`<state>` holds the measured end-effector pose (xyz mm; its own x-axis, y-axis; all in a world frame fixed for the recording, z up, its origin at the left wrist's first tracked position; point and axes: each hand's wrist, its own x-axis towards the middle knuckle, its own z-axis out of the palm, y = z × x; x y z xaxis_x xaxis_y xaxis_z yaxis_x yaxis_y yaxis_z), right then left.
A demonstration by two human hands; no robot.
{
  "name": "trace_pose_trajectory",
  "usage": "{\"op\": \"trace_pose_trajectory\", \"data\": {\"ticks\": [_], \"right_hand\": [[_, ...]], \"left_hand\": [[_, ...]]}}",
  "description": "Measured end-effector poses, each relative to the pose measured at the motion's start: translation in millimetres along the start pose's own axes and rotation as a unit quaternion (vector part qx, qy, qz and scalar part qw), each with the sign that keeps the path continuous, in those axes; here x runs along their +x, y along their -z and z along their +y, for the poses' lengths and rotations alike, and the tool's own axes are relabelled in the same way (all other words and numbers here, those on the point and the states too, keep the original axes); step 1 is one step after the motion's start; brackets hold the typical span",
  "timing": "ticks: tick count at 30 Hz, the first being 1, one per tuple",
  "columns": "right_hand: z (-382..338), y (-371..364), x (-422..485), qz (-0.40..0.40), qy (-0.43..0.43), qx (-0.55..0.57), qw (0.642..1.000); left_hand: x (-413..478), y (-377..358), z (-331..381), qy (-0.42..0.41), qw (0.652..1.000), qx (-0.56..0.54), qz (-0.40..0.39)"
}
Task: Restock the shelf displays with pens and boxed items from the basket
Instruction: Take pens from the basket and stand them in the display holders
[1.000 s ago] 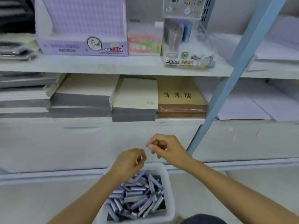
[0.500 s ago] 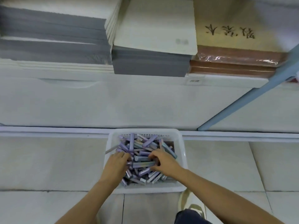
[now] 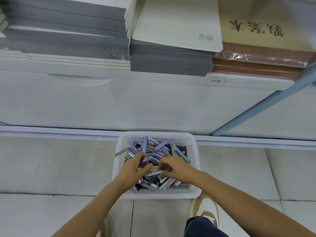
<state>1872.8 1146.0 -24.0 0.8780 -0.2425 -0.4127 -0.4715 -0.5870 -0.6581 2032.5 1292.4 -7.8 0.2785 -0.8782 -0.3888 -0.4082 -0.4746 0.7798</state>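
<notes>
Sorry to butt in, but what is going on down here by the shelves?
A person is reaching down into a white basket on the tiled floor, with both hands in its heap of purple and blue pens. The left hand grips a few of them and the right hand pinches a purple pen. Nothing is on its way up yet; the shelf above holds stacked notebooks.

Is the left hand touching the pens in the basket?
Touching. The head view shows the left hand down in the white basket, its fingers curled round some of the purple pens in the pile.
</notes>
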Motion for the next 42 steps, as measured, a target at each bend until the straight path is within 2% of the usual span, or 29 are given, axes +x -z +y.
{"op": "trace_pose_trajectory", "data": {"ticks": [3, 5, 7, 11, 14, 17, 27, 32, 35, 38, 42], "right_hand": [[-13.4, 6.1, -0.3, 0.027, 0.005, 0.117, 0.993], [-18.4, 12.5, -1.0, 0.038, -0.01, 0.228, 0.973], [-16.5, 16.7, -0.1, 0.056, -0.025, 0.272, 0.96], [-4.7, 10.3, 13.6, 0.121, -0.074, 0.186, 0.972], [-0.9, -7.1, 27.2, 0.079, -0.076, 0.043, 0.993], [-2.4, -22.2, 35.7, 0.067, -0.064, -0.052, 0.994], [3.6, -12.8, 35.2, 0.053, -0.029, -0.036, 0.998], [-4.9, 8.1, 27.2, 0.096, -0.061, 0.107, 0.988], [-20.4, 31.6, 18.7, 0.077, -0.072, 0.222, 0.969], [-39.3, 56.0, 6.0, 0.056, -0.059, 0.315, 0.946], [-64.1, 89.8, -12.2, 0.083, -0.039, 0.399, 0.913]], "left_hand": [[1.2, -4.2, 10.5, -0.004, 0.998, -0.018, -0.062], [0.5, -3.4, 12.9, 0.007, 0.995, -0.073, -0.07], [-1.3, 0.5, 8.6, 0.031, 0.987, -0.136, -0.08], [-4.6, 9.9, -3.0, 0.112, 0.974, -0.195, -0.019], [-4.5, 12.9, -7.2, 0.143, 0.954, -0.261, 0.037], [-4.5, 14.1, -8.0, 0.145, 0.942, -0.301, 0.043], [-0.2, 6.9, -7.1, 0.176, 0.935, -0.298, 0.073], [1.5, 5.5, 1.2, 0.187, 0.922, -0.32, 0.11], [4.3, 6.8, 13.9, 0.181, 0.918, -0.324, 0.137], [3.8, 14.4, 42.0, 0.132, 0.924, -0.342, 0.11], [-1.1, 24.4, 89.5, 0.028, 0.941, -0.333, 0.054]]}}
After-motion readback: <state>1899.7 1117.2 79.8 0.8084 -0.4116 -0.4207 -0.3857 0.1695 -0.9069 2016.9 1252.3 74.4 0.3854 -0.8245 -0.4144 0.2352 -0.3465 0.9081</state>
